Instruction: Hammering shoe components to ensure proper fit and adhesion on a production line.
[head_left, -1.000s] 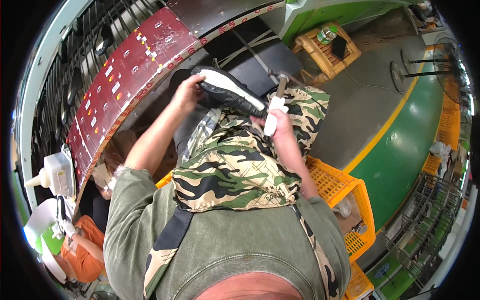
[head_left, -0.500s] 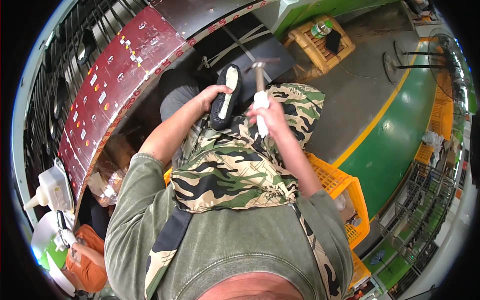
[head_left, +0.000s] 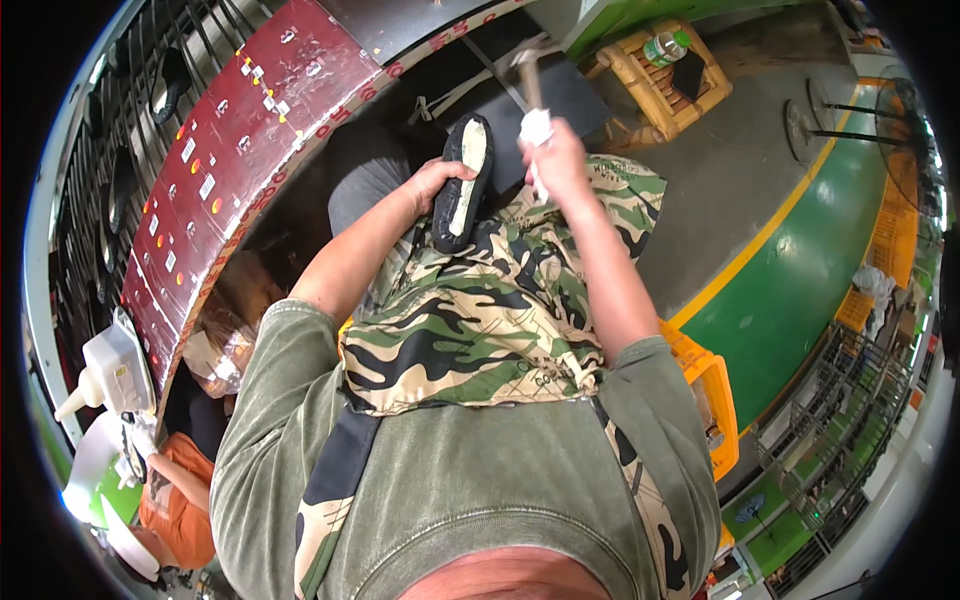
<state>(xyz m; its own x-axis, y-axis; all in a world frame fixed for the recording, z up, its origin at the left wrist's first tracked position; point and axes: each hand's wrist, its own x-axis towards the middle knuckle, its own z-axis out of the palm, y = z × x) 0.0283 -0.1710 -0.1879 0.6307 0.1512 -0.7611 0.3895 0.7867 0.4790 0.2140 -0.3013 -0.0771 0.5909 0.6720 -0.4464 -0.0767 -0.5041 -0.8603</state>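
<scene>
My left hand [head_left: 438, 184] grips a black shoe upper [head_left: 456, 222], its underside turned up and its pale inner sole [head_left: 472, 165] showing along the middle. The thumb presses on that pale strip. To the right, my right hand [head_left: 560, 163] is closed around a hammer [head_left: 531, 85] whose handle is wrapped in white cloth. The hammer head points away from me, raised apart from the shoe and blurred by motion. Beneath the shoe lies my camouflage apron [head_left: 470, 310], spread over my lap.
A dark red bench [head_left: 235, 130] curves along the left, with a white squeeze bottle [head_left: 108, 375] at its near end. Far right stands a bamboo stool [head_left: 655, 105] with a drink bottle. A yellow crate [head_left: 722, 400] is by my right side. At lower left, a person in orange [head_left: 175, 510] works.
My right hand has lifted the hammer up and farther away. The shoe, still in my left hand, has shifted slightly right and turned a little.
</scene>
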